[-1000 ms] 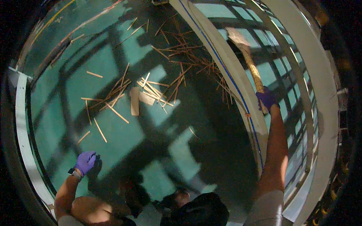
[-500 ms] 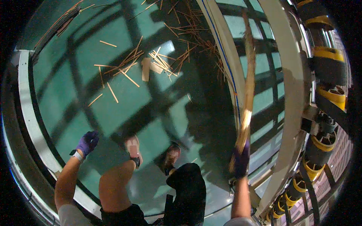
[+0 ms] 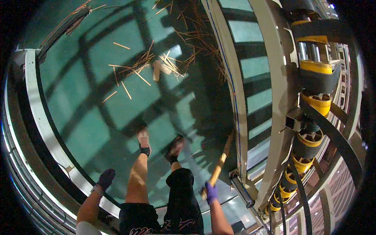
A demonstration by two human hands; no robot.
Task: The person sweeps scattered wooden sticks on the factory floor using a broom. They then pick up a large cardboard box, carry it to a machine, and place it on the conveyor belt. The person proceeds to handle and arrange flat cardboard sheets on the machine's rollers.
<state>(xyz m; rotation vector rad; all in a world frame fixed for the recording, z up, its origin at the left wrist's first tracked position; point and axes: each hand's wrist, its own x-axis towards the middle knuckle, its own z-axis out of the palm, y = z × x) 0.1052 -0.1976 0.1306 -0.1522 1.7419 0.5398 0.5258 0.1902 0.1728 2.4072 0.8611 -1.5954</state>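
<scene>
My right hand [image 3: 211, 192], in a purple glove, is closed around a long bundle of thin wooden sticks [image 3: 219, 166]. The bundle slants up and away to the right over the green floor, its far end dark in shadow. My left hand [image 3: 105, 179], also gloved, hangs low over the floor near the white rail; shadow hides how its fingers lie, and I see nothing held in it. Ahead of my feet, loose wooden sticks [image 3: 126, 90] are scattered on the floor, around a flat tan piece [image 3: 156, 70].
A white rail [image 3: 36, 98] edges the floor at left. To the right runs a beige metal frame [image 3: 231, 78], with a row of yellow and black rollers [image 3: 316, 102] beyond it. More sticks [image 3: 199, 33] lie in shadow by the frame. A dark strip-like pile [image 3: 66, 27] lies far left.
My right hand has swung left and down with the stick bundle, from over the frame to over the floor. My left hand has dropped lower. The view has shifted slightly.
</scene>
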